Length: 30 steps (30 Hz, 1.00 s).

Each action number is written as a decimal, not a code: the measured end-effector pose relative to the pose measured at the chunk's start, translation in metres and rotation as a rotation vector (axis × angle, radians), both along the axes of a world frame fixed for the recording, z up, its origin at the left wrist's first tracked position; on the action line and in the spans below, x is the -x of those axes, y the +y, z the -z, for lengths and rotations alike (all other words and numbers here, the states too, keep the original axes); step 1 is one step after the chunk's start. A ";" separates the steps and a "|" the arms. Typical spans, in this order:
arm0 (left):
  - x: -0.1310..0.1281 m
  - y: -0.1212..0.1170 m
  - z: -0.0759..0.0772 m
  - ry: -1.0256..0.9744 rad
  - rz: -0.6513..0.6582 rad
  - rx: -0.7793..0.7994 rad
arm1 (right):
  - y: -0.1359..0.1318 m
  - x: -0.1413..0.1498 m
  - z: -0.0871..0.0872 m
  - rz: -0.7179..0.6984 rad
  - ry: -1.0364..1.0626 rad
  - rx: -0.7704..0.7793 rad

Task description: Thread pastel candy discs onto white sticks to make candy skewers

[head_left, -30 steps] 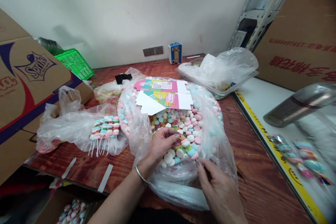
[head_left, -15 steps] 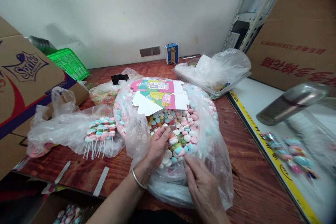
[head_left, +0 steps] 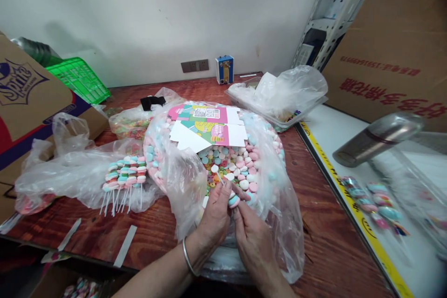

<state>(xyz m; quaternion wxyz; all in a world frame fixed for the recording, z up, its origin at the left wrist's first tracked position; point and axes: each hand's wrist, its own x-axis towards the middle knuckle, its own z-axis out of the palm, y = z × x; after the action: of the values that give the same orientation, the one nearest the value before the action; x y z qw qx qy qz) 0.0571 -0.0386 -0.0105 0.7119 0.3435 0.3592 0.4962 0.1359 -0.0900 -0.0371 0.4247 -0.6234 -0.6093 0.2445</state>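
A slim, rounded silver bangle (head_left: 186, 257) rings the left wrist (head_left: 199, 245) above a bare forearm (head_left: 157, 269).

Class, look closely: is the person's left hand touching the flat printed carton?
Apart. The head view shows loose candies in the gap between the left hand and the printed carton.

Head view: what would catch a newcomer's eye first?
Probably the pile of pastel candies in the middle of the table, with a bright flat carton lying across its far part. Next, the left hand and right hand close together over its near part, then the bright green basket at the back left.
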 end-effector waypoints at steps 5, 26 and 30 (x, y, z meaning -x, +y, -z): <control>0.006 0.016 0.009 0.111 -0.049 -0.062 | 0.028 -0.021 -0.004 0.074 -0.128 0.070; 0.010 0.051 0.018 1.263 0.187 -0.945 | 0.031 -0.076 0.022 0.240 -0.184 0.207; 0.011 0.037 0.014 1.193 0.363 -1.012 | 0.028 -0.078 0.024 0.225 -0.028 0.211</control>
<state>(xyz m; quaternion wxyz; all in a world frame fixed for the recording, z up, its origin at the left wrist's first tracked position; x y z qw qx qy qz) 0.0464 -0.0020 -0.0249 0.2275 0.8848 0.3494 0.2082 0.2143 -0.0621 -0.0608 0.3731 -0.7322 -0.5123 0.2495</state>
